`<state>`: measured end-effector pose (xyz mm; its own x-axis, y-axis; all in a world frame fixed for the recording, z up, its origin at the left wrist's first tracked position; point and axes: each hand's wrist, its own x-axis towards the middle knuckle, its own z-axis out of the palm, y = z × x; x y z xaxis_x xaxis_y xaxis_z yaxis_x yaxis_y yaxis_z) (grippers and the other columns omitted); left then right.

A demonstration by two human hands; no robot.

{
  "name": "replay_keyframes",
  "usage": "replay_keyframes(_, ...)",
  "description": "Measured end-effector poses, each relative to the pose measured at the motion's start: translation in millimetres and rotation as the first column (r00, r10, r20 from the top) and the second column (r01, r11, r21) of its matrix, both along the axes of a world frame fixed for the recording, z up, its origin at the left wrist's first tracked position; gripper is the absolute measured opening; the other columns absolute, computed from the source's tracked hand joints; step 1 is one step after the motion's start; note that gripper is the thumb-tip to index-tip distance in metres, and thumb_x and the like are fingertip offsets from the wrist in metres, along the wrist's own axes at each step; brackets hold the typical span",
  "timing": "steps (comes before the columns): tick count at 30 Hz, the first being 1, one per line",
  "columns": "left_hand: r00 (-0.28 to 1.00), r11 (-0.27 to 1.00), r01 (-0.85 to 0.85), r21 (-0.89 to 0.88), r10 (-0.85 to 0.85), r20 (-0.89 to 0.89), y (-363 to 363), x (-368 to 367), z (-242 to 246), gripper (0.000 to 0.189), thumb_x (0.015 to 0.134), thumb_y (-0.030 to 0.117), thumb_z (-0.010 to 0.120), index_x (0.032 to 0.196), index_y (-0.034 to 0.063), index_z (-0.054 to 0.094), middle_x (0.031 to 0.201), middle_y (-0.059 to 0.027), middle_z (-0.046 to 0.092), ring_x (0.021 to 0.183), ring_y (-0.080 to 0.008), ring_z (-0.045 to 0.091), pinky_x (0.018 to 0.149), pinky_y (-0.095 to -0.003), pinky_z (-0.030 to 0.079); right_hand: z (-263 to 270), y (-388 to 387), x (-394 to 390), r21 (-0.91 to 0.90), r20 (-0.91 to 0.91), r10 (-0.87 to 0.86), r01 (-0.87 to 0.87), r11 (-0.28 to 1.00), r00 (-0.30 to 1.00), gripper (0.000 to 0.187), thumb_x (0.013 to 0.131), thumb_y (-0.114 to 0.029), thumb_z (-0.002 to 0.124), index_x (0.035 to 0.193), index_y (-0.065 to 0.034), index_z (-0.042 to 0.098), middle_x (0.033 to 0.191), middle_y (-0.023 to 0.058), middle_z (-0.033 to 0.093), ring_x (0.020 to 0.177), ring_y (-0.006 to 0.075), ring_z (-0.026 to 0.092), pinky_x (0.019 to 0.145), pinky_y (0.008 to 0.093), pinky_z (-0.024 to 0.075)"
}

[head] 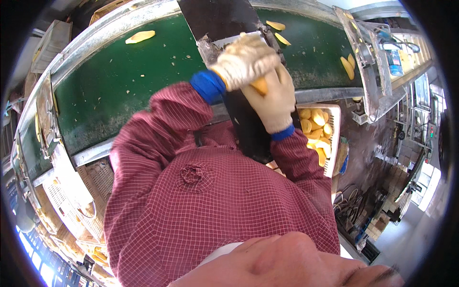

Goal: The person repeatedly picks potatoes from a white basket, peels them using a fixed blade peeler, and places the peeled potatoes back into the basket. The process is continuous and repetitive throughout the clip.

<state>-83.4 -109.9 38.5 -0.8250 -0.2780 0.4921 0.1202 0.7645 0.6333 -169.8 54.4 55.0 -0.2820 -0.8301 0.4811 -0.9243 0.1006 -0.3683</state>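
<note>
Both my hands wear off-white knitted gloves and meet over a narrow dark board (251, 125) that crosses the green conveyor belt (136, 79). My left hand (249, 59) lies across the top of my right hand, blurred; what its fingers hold is hidden. Under its wrist my right hand (270, 98) has a yellow piece of fruit (260, 86), which looks like mango, against its palm side. Beside my left fingers a pale metal plate (220, 43) shows on the board. A flat yellow slice (140, 37) lies on the belt to the left, and several slices (275, 25) lie to the right.
A pale plastic crate (335, 125) of yellow fruit pieces (315, 123) stands close by my right forearm. The belt's metal edge (322, 94) runs along my side. More crates (71, 204) stand at the lower left. A metal divider (362, 61) spans the belt at the right.
</note>
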Motion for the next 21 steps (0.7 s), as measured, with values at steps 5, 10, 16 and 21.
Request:
replay_keyframes(5, 0.896, 0.856, -0.217, 0.469, -0.017, 0.444, -63.6, -27.7, 4.5, 0.067, 0.109, 0.071, 0.052, 0.136, 0.016, 0.08, 0.14, -0.022, 0.075, 0.133, -0.0405, 0.07, 0.118, -0.0477, 0.053, -16.5, -51.5, -13.3, 0.078, 0.051, 0.009, -0.013, 0.997, 0.999, 0.071, 0.084, -0.032, 0.09, 0.147, -0.0085, 0.067, 0.14, 0.0205, 0.069, 0.13, 0.0436, 0.067, 0.111, 0.0504, 0.0547)
replay_keyframes(10, 0.794, 0.954, -0.271, 0.132, 0.144, 0.59, -64.4, -35.6, 13.8, 0.081, 0.108, 0.08, 0.038, 0.132, 0.0184, 0.084, 0.144, -0.0131, 0.076, 0.137, -0.0397, 0.066, 0.124, -0.0445, 0.044, 17.8, 5.5, -31.3, 0.05, 0.119, 0.054, -0.061, 0.997, 0.991, 0.077, 0.085, -0.032, 0.09, 0.153, -0.0067, 0.064, 0.155, 0.0252, 0.062, 0.144, 0.0435, 0.06, 0.121, 0.05, 0.0489)
replay_keyframes(16, 0.891, 0.939, -0.131, 0.317, -0.028, 0.453, -74.4, -29.2, 13.8, 0.08, 0.114, 0.072, 0.029, 0.13, 0.0203, 0.087, 0.136, -0.0196, 0.074, 0.132, -0.0409, 0.059, 0.127, -0.0473, 0.037, 4.8, 11.3, -42.3, -0.102, 0.05, 0.085, -0.079, 0.992, 0.995, 0.082, 0.081, -0.032, 0.092, 0.152, -0.0009, 0.063, 0.154, 0.027, 0.061, 0.143, 0.0476, 0.058, 0.124, 0.053, 0.0457)
replay_keyframes(21, 0.907, 0.89, -0.029, 0.455, -0.167, 0.386, -88.1, -23.4, 1.2, 0.083, 0.116, 0.072, 0.025, 0.131, 0.0182, 0.086, 0.137, -0.0215, 0.074, 0.137, -0.0403, 0.059, 0.132, -0.0479, 0.031, -24.1, -28.9, -30.0, -0.004, 0.035, 0.11, -0.11, 0.994, 0.993, 0.089, 0.078, -0.03, 0.097, 0.156, -0.0073, 0.061, 0.149, 0.0264, 0.062, 0.135, 0.0481, 0.063, 0.115, 0.0545, 0.0524)
